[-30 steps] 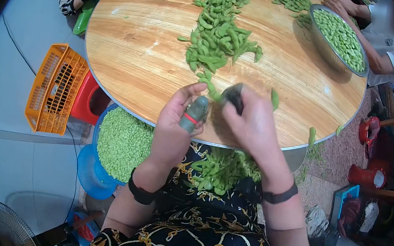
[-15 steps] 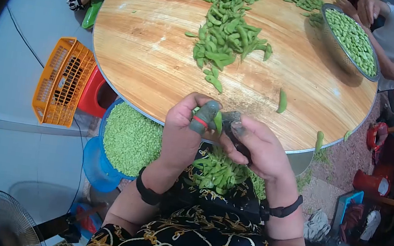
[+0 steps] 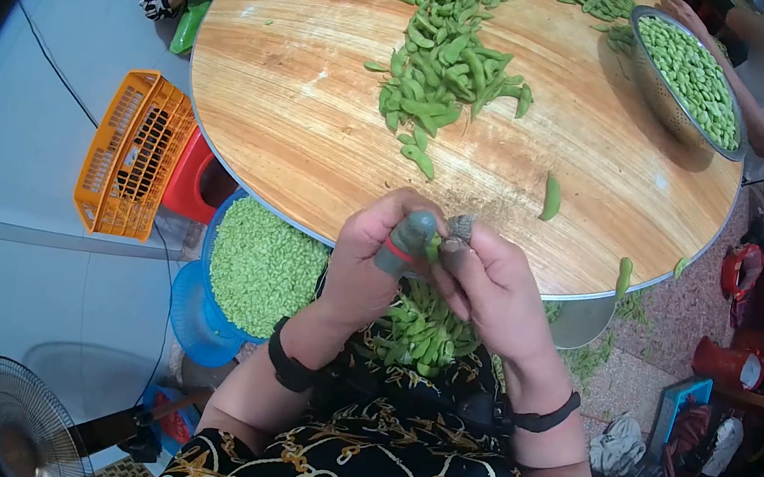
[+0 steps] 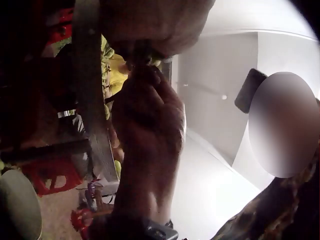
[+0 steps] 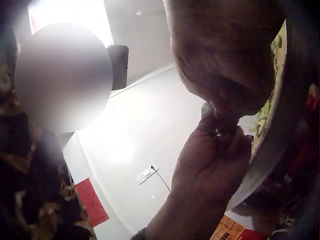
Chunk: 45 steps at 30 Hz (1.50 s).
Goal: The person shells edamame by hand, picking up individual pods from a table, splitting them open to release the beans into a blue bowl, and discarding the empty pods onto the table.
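Observation:
In the head view my left hand (image 3: 366, 266) and right hand (image 3: 503, 293) meet just in front of the table's near edge. Between their fingertips is a green soybean pod (image 3: 433, 250), mostly covered by the fingers, and both hands pinch it. A grey-green cover with a red band (image 3: 397, 251) sits on the left thumb. Dark grey covering shows on a right finger. Below the hands, more pods (image 3: 427, 335) are heaped in the lap. Both wrist views show the hands dark, fingertips together, with the pod barely visible.
A long pile of pods (image 3: 442, 57) lies on the round wooden table (image 3: 271, 125), with a loose pod (image 3: 552, 197) to its right. A metal colander (image 3: 692, 82) of beans stands back right. Shelled beans fill a blue basin (image 3: 212, 278) at left. Two people sit across the table.
The right hand has come in from over the table to meet the left hand, and both now hold a pod together. The head view has shifted slightly.

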Each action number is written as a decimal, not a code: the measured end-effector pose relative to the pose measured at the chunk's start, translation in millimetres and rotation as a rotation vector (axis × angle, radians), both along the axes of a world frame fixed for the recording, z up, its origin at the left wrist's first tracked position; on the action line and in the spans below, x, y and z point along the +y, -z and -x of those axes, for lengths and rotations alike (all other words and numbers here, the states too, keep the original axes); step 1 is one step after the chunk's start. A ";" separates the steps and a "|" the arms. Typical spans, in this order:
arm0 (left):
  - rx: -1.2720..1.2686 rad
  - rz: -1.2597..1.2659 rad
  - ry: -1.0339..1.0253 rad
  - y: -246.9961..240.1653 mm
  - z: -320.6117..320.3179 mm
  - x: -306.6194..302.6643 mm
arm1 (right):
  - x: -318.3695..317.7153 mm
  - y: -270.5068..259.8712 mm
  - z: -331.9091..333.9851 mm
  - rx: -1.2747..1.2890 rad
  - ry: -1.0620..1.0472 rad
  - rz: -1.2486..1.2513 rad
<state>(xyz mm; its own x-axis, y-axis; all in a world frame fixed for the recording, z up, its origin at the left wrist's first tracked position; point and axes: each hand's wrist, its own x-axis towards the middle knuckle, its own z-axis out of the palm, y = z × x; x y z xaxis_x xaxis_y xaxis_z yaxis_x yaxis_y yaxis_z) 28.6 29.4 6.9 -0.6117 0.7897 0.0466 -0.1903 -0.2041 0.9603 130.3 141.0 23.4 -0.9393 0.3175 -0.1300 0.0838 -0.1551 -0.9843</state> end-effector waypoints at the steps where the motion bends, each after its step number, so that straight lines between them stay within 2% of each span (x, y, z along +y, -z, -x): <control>1: 0.000 0.001 -0.001 0.9 1.8 -1.3 | -0.1 -0.9 -0.3 -0.006 -0.018 0.170; 2: 0.034 -0.029 0.035 3.5 4.2 -2.6 | -0.2 -1.9 -0.7 -0.013 -0.035 0.340; 3: 0.067 -0.058 0.071 6.2 6.7 -3.9 | 0.4 -3.3 -1.3 -0.014 -0.038 0.340; 5: 0.041 -0.105 0.107 12.0 11.7 -7.2 | 1.7 -5.4 -2.5 -0.069 -0.085 0.699; 9: -0.075 -0.149 0.131 7.8 12.1 -6.5 | 1.3 -5.4 -1.6 -0.117 -0.082 0.830; 10: -0.076 -0.156 0.129 4.9 10.3 -4.2 | -2.0 -3.4 -1.1 -0.068 -0.025 0.409; 11: 0.128 -0.003 0.042 1.4 7.5 -1.6 | -5.0 -1.2 -0.7 -0.020 0.031 -0.010; 12: 0.329 0.149 -0.046 -1.3 5.4 -0.1 | -6.6 1.8 0.0 -0.026 0.032 -0.017; 14: 0.255 0.143 -0.008 -4.3 5.8 -0.8 | -6.7 6.5 -0.6 0.044 0.140 -0.155; 15: 0.186 0.145 0.030 -5.5 5.5 -1.1 | -4.5 3.7 -2.0 0.036 0.144 -0.163; 16: 0.178 0.137 0.032 -8.5 4.1 -0.6 | -0.5 -1.1 -2.4 -0.011 0.116 0.049; 18: -0.002 0.133 0.010 -13.9 2.5 -0.9 | 4.9 -5.3 -1.8 -0.056 0.091 0.405; 19: -0.008 0.125 0.012 -12.2 3.4 -1.0 | 7.2 -6.0 -3.0 -0.061 0.094 0.398; 21: -0.343 -0.021 0.071 -6.7 7.5 0.0 | 15.1 -6.2 -5.1 -0.115 0.029 0.018; 23: -0.283 -0.041 0.000 -1.3 8.7 -1.9 | 28.7 1.9 -0.8 0.147 0.414 -0.904; 24: -0.218 -0.052 -0.073 0.6 9.1 -3.3 | 31.5 -12.1 -2.2 -0.190 0.535 -0.990; 25: -0.226 -0.062 -0.070 0.9 10.8 -4.9 | 41.1 -5.1 -4.1 -0.312 0.551 -1.200; 27: -0.387 -0.043 0.046 0.5 16.8 -8.9 | 50.1 11.3 -4.0 -0.322 0.569 -1.366; 29: -0.445 -0.064 0.095 3.9 18.9 -12.7 | 52.7 18.0 -4.4 -0.314 0.537 -1.369; 31: -0.393 -0.029 0.172 1.7 17.3 -14.0 | 50.3 10.8 -4.2 -0.308 0.508 -1.371; 32: -0.399 -0.035 0.171 2.2 16.9 -16.1 | 48.2 2.5 -6.5 -0.269 0.431 -0.887; 33: -0.276 0.055 0.189 3.0 16.3 -19.5 | 45.2 -3.8 -8.1 -0.225 0.341 -0.404; 34: -0.152 0.148 0.205 3.2 16.8 -22.8 | 43.2 -4.8 -10.4 -0.108 0.167 -0.421; 35: -0.155 0.146 0.196 0.6 19.0 -25.6 | 50.3 -7.9 -16.9 -0.130 -0.230 -0.455; 37: 0.111 0.217 0.084 -5.6 24.0 -30.6 | 36.6 -15.7 -6.3 -0.044 -0.449 -0.529; 38: 0.109 0.216 0.079 -5.1 25.0 -31.8 | 30.4 -16.7 3.7 -0.045 -0.454 -0.530; 40: 0.004 0.226 0.044 -4.3 25.0 -33.0 | 20.5 -17.2 31.0 -0.190 0.085 -0.963; 41: 0.005 0.225 0.041 -4.5 24.3 -32.3 | 17.4 -15.5 43.4 -0.188 0.083 -0.965; 43: 0.240 0.216 -0.035 -5.6 22.7 -31.7 | 13.1 -7.9 67.4 -0.168 0.205 -1.271; 44: 0.243 0.216 -0.040 -6.6 24.6 -33.2 | 11.4 -3.4 77.3 -0.300 0.150 -1.341; 45: 0.411 0.232 -0.100 -7.6 28.3 -34.0 | 10.8 -1.5 78.7 -0.292 0.147 -1.343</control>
